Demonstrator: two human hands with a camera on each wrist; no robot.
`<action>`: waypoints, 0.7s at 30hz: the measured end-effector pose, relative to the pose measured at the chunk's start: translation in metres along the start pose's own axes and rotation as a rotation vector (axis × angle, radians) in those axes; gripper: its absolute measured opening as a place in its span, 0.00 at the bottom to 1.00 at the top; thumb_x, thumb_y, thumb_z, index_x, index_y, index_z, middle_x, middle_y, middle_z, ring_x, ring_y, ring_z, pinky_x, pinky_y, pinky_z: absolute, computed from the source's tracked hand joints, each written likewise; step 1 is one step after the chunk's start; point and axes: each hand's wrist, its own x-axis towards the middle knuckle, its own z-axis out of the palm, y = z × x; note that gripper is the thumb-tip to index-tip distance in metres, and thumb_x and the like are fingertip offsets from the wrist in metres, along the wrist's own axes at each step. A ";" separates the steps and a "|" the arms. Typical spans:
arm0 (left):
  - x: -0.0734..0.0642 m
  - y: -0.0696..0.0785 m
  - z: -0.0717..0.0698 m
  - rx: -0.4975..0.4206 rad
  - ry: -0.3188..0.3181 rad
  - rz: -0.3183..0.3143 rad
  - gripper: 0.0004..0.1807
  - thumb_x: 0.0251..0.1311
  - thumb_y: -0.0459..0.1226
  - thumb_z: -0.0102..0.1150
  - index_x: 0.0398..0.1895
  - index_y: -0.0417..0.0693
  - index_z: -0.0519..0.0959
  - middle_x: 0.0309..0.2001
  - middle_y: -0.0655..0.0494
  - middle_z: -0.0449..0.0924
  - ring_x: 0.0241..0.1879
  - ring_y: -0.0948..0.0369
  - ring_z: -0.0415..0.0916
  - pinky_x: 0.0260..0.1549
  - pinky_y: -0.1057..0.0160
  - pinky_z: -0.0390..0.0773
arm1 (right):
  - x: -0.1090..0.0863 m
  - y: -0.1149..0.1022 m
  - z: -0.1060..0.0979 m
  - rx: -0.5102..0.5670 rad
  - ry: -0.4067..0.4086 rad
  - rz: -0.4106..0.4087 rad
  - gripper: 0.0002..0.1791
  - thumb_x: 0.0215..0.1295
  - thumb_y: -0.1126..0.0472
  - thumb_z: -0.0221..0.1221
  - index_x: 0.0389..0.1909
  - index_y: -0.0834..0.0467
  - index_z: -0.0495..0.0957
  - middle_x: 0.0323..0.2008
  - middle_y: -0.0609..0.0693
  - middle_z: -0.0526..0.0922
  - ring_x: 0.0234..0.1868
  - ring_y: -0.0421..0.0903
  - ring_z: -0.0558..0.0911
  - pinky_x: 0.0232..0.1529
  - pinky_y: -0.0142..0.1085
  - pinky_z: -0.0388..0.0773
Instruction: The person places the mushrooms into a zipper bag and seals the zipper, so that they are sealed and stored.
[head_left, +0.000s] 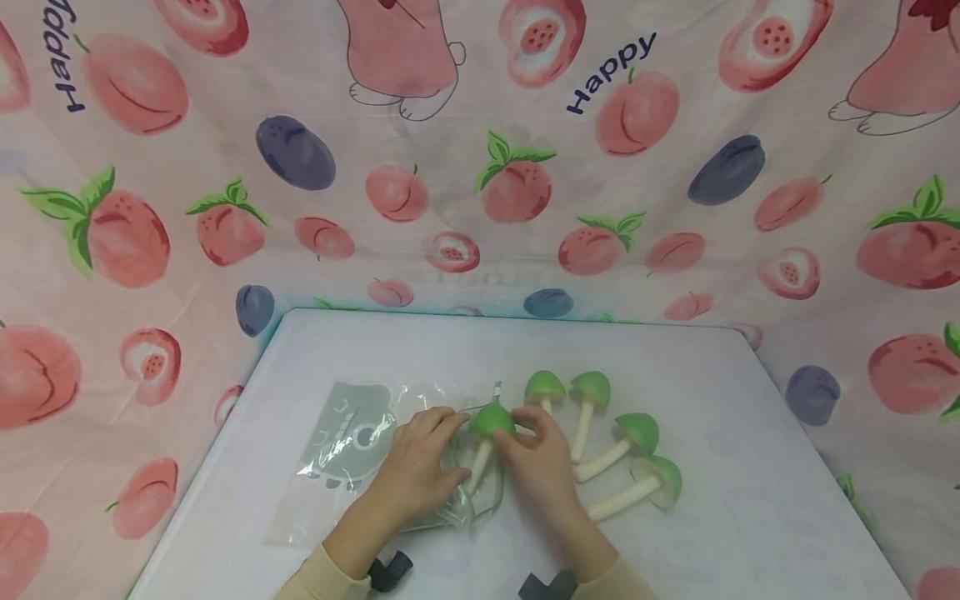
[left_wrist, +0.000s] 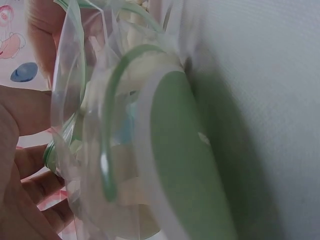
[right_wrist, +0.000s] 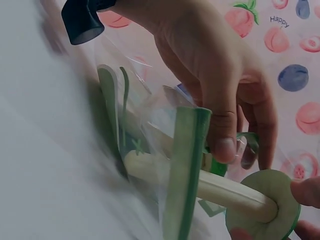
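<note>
My left hand (head_left: 420,458) holds the edge of a clear plastic zip bag (right_wrist: 186,170) with green strips; in the right wrist view its thumb (right_wrist: 225,142) lies against the green edge. My right hand (head_left: 542,458) pinches the green cap of a toy mushroom (head_left: 492,419). The pale stem (right_wrist: 235,195) points into the bag, its far end showing through the plastic. In the left wrist view the bag (left_wrist: 112,125) stands with its green-printed side facing the tabletop, and pale shapes show inside.
Several more green-capped mushrooms (head_left: 592,388) lie to the right of my right hand on the white table (head_left: 720,400). A flat clear bag (head_left: 348,429) with a green creature print lies on the left. A fruit-patterned cloth (head_left: 480,108) hangs behind and at both sides.
</note>
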 end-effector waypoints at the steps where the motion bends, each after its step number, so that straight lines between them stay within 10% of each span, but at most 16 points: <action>1: 0.000 0.000 0.000 -0.001 0.003 0.002 0.42 0.49 0.45 0.86 0.70 0.54 0.78 0.64 0.57 0.79 0.67 0.51 0.76 0.60 0.45 0.78 | 0.000 0.001 0.001 0.001 -0.001 0.000 0.24 0.67 0.59 0.72 0.62 0.58 0.79 0.68 0.60 0.81 0.56 0.57 0.90 0.50 0.40 0.90; 21: 0.002 0.003 -0.001 -0.011 -0.019 -0.011 0.43 0.49 0.45 0.85 0.71 0.56 0.78 0.66 0.57 0.79 0.68 0.51 0.76 0.62 0.43 0.77 | 0.001 0.009 0.018 0.076 0.011 0.059 0.28 0.71 0.58 0.68 0.67 0.61 0.73 0.64 0.62 0.78 0.51 0.50 0.89 0.46 0.35 0.90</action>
